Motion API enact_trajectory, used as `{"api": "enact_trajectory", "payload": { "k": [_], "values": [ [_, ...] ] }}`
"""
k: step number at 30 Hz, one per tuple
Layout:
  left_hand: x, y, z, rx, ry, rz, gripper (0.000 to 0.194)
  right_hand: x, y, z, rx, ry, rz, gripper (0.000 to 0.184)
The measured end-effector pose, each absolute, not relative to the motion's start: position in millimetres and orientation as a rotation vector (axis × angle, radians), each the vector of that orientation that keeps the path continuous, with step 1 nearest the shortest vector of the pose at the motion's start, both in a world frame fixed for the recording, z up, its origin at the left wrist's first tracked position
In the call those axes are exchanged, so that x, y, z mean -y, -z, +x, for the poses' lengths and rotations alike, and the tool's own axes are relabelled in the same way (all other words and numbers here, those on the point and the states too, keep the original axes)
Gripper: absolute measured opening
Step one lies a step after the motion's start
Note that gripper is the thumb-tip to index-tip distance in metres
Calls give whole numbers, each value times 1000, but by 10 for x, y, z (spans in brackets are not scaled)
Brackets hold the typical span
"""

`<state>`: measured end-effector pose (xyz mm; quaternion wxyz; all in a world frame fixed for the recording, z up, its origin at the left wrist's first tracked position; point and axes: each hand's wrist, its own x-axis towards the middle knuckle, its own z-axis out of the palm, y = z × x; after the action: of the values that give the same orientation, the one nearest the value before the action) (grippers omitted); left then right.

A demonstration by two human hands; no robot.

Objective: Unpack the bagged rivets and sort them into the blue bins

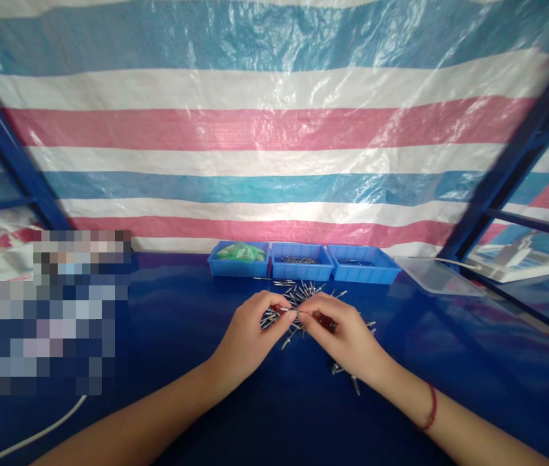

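Note:
My left hand (253, 331) and my right hand (349, 333) meet over the middle of the blue table. Between the thumb and fingertips of each, they pinch a small thin metal piece that looks like a blind rivet (284, 309); the fingers hide much of it. Under and behind the hands lies a loose pile of silver rivets (303, 291). A few stray ones (354, 383) rest beside my right wrist.
Behind the pile stand three blue bins: the left bin (239, 270) holds a green bag (241, 251), while the middle bin (302, 272) and right bin (367, 274) hold rivets. A clear plastic sheet (439, 275) lies right. Blue posts and a striped tarp enclose the table.

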<state>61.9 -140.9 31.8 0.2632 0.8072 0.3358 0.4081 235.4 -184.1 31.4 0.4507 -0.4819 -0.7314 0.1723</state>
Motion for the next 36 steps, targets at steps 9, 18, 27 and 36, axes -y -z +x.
{"api": "enact_trajectory", "payload": {
  "k": [9, 18, 27, 36],
  "values": [
    [1134, -369, 486, -1033, -907, 2611, 22, 1354, -481, 3041, 1269, 34, -1647, 41],
    [920, -272, 347, -1242, -618, 2653, 25, 1297, -343, 3393, 1291, 184, -1749, 36],
    [1045, -218, 439, -1279, -656, 2630, 21, 1519, -315, 2837, 1740, 66, -1506, 22],
    [1132, -235, 524, -1189, -862, 2620, 15, 1633, -298, 2448, 2103, 153, -1282, 19]
  ]
}}
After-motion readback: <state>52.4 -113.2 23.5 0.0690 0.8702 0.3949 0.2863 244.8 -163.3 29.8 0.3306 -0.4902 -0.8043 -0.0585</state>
